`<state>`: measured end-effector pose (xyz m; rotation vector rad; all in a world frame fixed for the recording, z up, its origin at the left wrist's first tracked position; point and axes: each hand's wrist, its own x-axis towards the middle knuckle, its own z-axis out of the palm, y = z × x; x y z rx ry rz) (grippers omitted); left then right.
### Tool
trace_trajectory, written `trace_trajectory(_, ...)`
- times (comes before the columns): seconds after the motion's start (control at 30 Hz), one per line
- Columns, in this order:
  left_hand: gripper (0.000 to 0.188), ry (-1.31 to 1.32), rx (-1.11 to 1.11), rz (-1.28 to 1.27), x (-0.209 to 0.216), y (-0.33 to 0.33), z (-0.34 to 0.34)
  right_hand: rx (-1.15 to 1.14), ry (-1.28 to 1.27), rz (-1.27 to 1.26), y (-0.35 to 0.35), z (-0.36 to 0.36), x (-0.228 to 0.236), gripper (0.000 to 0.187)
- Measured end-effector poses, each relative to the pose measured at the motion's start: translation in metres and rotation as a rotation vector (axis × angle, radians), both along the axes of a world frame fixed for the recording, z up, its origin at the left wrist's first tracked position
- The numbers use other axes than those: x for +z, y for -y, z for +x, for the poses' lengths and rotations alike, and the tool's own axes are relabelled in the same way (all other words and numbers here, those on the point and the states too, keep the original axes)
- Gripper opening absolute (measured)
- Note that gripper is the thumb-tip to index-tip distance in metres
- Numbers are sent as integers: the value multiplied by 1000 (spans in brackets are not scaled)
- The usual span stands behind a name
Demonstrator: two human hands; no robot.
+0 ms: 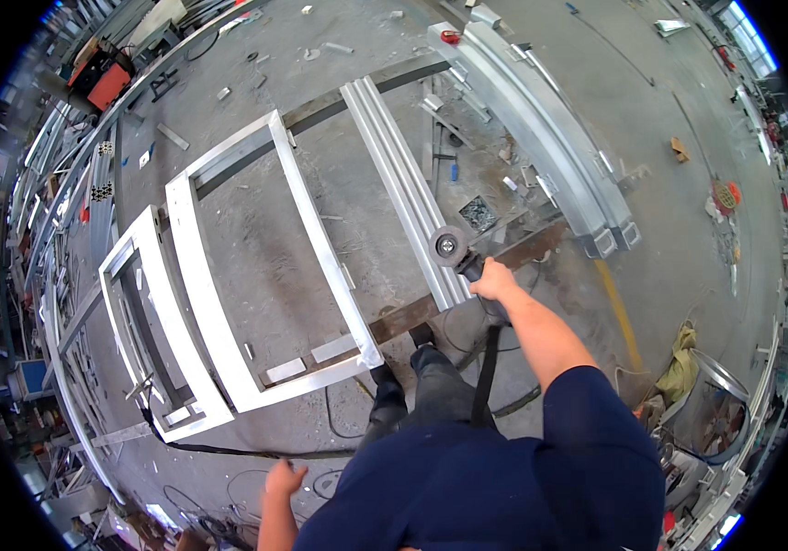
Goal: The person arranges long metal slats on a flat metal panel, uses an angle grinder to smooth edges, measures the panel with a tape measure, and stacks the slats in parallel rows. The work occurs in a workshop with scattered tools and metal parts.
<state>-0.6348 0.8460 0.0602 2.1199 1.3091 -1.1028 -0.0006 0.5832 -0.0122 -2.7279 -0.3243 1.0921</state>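
Note:
My right hand (pixel 495 278) is closed around an angle grinder (pixel 470 266), a dark tool with a round grey disc (pixel 449 245) at its far end. The disc shows over the near part of a long ribbed metal profile (pixel 394 174); whether it touches the metal I cannot tell. Low on the left hangs my left hand (pixel 285 478), with nothing visible in it and its thumb apart from the fingers. The nearest thing to it is a black hose or cable (pixel 256 451) running past above it.
A large white frame (pixel 219 303) and a smaller one (pixel 197 386) lie to the left on dark support beams (pixel 408 319). Silvery box profiles (pixel 541 129) rest at the far right. Offcuts and a tray of small bits (pixel 478 213) dot the floor. Loose cables lie around my feet.

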Motion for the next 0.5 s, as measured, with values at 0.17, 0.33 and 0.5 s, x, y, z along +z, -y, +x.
trace_trajectory(0.17,55,-122,540,-264,13,95,-2,-210,38,198,-49,27,-138,61)
trace_trajectory(0.33,51,-244,451,-406,21,153,25,-235,235,215,-78,28,-209,59)
trace_trajectory(0.5,47,-206,740,-532,58,158,43,-176,204,216,-76,33,-231,67)
